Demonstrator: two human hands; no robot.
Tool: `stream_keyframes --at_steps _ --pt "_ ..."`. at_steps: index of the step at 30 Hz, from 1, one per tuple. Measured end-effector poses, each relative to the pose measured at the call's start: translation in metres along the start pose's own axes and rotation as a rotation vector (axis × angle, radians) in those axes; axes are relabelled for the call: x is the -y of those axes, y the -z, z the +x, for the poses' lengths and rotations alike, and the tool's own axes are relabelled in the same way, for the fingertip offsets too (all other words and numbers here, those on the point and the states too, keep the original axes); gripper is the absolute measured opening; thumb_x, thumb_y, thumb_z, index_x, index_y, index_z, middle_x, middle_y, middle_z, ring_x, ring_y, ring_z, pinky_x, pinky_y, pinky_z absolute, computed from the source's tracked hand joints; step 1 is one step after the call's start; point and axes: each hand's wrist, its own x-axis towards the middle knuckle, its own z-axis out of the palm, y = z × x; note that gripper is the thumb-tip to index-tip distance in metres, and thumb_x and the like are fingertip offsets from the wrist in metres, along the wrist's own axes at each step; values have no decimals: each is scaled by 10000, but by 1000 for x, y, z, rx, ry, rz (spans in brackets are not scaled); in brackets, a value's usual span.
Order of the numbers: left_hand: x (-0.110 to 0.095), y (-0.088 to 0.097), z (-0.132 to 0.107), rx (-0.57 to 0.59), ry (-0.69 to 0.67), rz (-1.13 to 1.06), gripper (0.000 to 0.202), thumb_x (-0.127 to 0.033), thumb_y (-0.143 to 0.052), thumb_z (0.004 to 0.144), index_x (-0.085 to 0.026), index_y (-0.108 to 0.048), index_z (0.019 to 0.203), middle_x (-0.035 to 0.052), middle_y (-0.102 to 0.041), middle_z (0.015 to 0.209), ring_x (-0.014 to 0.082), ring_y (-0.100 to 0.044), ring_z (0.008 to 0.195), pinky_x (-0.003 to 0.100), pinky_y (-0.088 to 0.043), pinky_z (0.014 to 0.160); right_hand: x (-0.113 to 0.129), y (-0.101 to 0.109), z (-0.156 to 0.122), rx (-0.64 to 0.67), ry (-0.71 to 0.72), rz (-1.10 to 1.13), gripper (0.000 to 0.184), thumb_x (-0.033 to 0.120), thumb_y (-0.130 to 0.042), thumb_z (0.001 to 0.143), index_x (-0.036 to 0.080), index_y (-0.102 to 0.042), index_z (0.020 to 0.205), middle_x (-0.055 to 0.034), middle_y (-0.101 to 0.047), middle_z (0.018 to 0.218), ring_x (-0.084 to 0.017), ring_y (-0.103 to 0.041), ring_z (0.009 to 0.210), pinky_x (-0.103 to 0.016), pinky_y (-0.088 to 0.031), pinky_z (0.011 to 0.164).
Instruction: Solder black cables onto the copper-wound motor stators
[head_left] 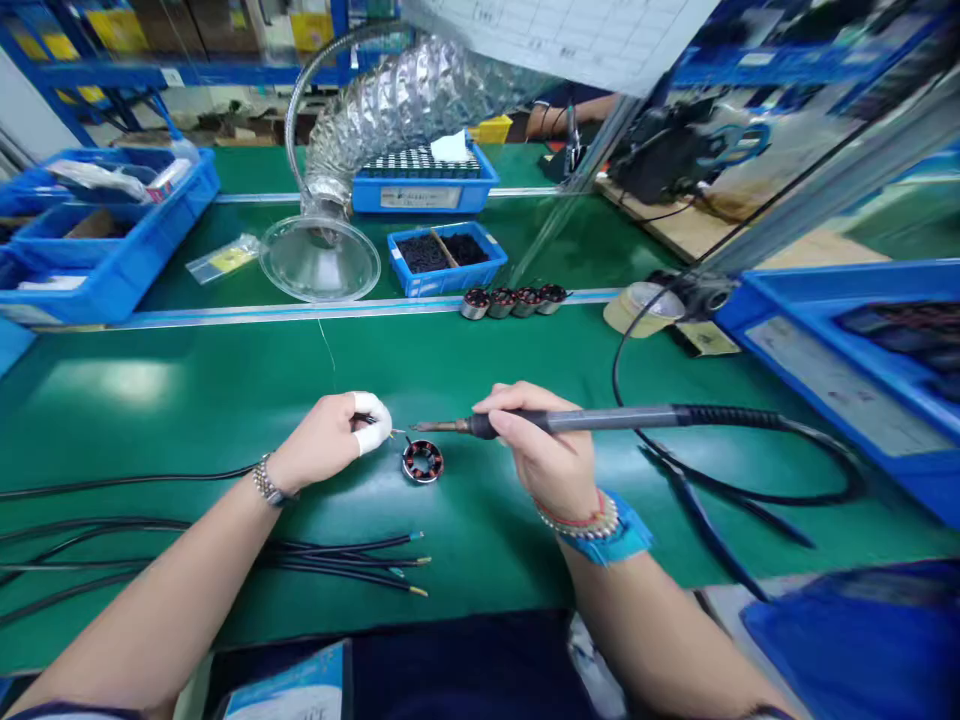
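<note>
My right hand (541, 445) is wrapped round a soldering iron (600, 420), its tip pointing left toward my left hand. My left hand (330, 438), with white finger cots on thumb and forefinger, pinches a thin wire end (396, 432) that meets the iron's tip. Just below the tip a small round stator with copper windings (422, 461) lies on the green mat (225, 400). A thin strand of solder wire (327, 345) runs up from near my left hand toward the back.
Black cables with stripped ends (352, 565) lie at the near left. Several more stators (514, 300) sit in a row by a small blue tray (446, 258). A foil fume duct with clear funnel (322, 255), blue bins (97, 235) and the iron's cord (750, 480) surround the mat.
</note>
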Motion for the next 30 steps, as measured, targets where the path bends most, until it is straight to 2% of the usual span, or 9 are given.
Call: stream_keyframes --at_steps 10,30 --pt "2 -1 -3 17 2 -13 87 -195 -507 710 -158 -577 674 -26 -559 654 93 -469 590 204 -356 558 -3 -1 -2 -11 -49 -6 89 197 -578 749 225 -661 733 17 -604 677 -122 -525 614 -264 -408 564" --pt "1 -1 -1 7 -16 -5 100 -202 -506 717 -158 -579 664 -26 -571 645 94 -478 577 204 -370 555 -2 -6 0 8 -69 12 83 188 -579 754 211 -658 743 12 -601 676 -125 -524 619 -278 -409 584"
